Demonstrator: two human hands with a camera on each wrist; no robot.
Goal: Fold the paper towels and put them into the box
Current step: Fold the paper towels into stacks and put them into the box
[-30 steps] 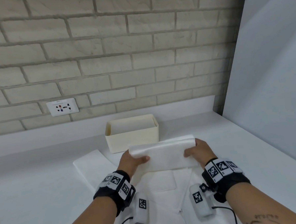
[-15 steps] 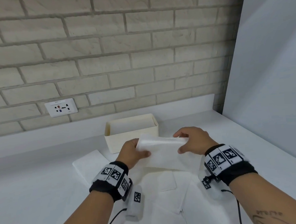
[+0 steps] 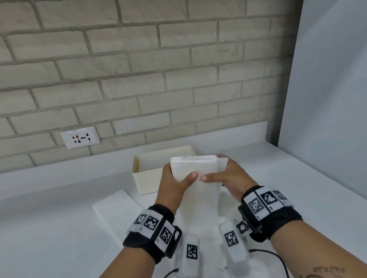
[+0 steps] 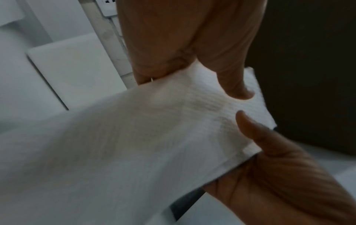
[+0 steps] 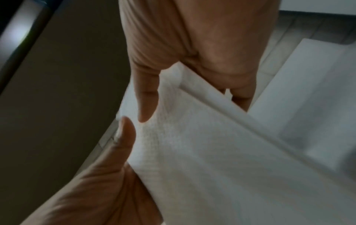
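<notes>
Folded paper towel (image 3: 196,170) light, limp, tear-prone; left hand (image 3: 174,185) and right hand (image 3: 227,179) pinch its side edges, best hold.

Two hands (image 3: 174,181) (image 3: 225,177), one folded paper towel (image 3: 197,170), one box (image 3: 146,179), one wall socket (image 3: 79,137), one flat towel stack (image 3: 116,208) at eight o'clock.

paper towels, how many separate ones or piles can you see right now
3: the folded paper towel gripped by the left hand and right hand before the box; a flat towel on the counter at left; unfolded sheets beneath the hands. More may be hidden.
</notes>
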